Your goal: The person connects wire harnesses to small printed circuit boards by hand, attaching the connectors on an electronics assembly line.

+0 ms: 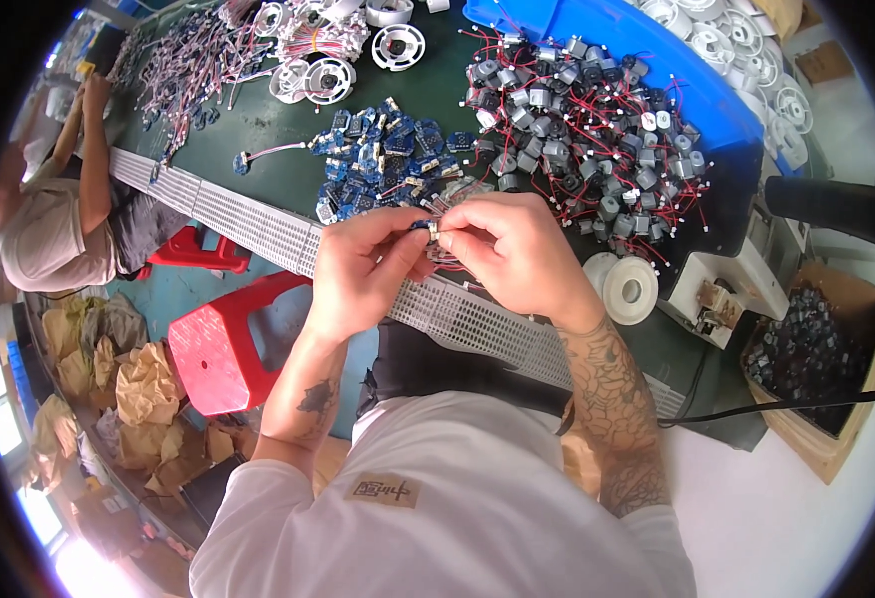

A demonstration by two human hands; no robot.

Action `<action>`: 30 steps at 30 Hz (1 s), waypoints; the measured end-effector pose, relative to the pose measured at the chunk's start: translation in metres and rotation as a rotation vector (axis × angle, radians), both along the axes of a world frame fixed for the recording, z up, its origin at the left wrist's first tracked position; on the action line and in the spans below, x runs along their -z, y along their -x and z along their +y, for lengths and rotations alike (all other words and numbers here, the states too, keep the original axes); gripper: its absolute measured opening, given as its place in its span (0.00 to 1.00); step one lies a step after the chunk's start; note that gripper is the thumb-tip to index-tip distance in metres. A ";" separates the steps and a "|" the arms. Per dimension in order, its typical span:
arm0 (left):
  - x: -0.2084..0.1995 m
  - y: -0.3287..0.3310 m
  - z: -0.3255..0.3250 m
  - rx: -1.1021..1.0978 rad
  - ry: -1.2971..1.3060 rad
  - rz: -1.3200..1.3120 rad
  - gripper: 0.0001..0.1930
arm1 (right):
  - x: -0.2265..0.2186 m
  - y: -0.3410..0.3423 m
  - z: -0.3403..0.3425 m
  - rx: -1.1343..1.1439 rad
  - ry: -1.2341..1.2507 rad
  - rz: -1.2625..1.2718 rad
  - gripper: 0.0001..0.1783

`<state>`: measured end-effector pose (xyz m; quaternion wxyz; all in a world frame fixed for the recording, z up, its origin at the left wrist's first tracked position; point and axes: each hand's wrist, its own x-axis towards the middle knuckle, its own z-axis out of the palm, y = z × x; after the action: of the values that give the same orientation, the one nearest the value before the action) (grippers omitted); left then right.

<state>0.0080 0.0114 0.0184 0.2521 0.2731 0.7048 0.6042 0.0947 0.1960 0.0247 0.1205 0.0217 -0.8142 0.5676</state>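
Observation:
My left hand [363, 267] and my right hand [522, 254] meet at the near edge of the green table, fingertips pinched together. The left fingers grip a small blue circuit board [421, 226]. Against it, the right thumb and forefinger pinch a small whitish connector [434, 232]. Whether the connector is seated in the board cannot be made out; the fingers partly cover both. Just beyond my hands lies a heap of blue circuit boards [383, 149]. To its right spreads a pile of small grey motors [597, 130] with red wires.
Bundled white-plug cables [193, 60] and round white plastic parts [398, 47] lie far left. A blue bin [647, 50] backs the motors. Grey slotted trunking [248, 221] edges the table. A white ring [630, 290], small machine [722, 294], red stool [220, 349] and another person [54, 224] are nearby.

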 end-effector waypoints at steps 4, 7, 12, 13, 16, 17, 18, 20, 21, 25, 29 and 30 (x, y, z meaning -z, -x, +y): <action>-0.002 -0.001 0.000 -0.016 0.034 0.077 0.07 | 0.001 0.002 -0.002 0.007 -0.078 0.043 0.04; -0.005 0.001 -0.001 0.011 0.071 0.193 0.07 | 0.001 0.002 -0.003 -0.003 -0.088 0.031 0.04; -0.016 0.014 -0.015 0.017 0.117 0.277 0.08 | -0.008 0.004 -0.002 -0.040 -0.103 0.025 0.06; -0.020 0.023 -0.022 -0.134 0.107 0.258 0.09 | -0.016 0.003 -0.004 0.073 -0.168 0.095 0.06; -0.006 0.092 -0.057 -0.616 -0.087 0.226 0.10 | -0.014 0.001 -0.002 0.198 -0.321 0.207 0.05; 0.002 0.120 -0.072 -0.676 -0.073 0.235 0.10 | -0.013 -0.001 -0.004 0.149 -0.396 0.162 0.05; 0.008 0.144 -0.086 -0.693 0.020 0.249 0.11 | -0.010 -0.002 -0.005 0.097 -0.469 0.119 0.04; 0.031 0.185 -0.108 -0.627 0.208 0.322 0.13 | -0.006 0.000 -0.014 0.068 -0.486 0.101 0.06; 0.030 0.188 -0.104 -0.625 0.207 0.325 0.13 | -0.004 0.003 -0.019 0.094 -0.524 0.101 0.06; 0.038 0.185 -0.088 -0.702 0.653 0.807 0.18 | 0.005 0.005 -0.026 0.137 -0.635 0.074 0.06; 0.006 0.134 -0.043 -0.505 0.415 0.752 0.14 | 0.010 0.002 -0.022 0.095 -0.641 0.017 0.06; 0.001 0.121 -0.031 -0.391 0.381 0.718 0.10 | 0.010 0.002 -0.020 0.085 -0.645 0.024 0.06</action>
<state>-0.1130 -0.0198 0.0178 -0.0815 0.2756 0.8848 0.3668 0.0932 0.1763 0.0145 0.1405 0.0316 -0.9508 0.2745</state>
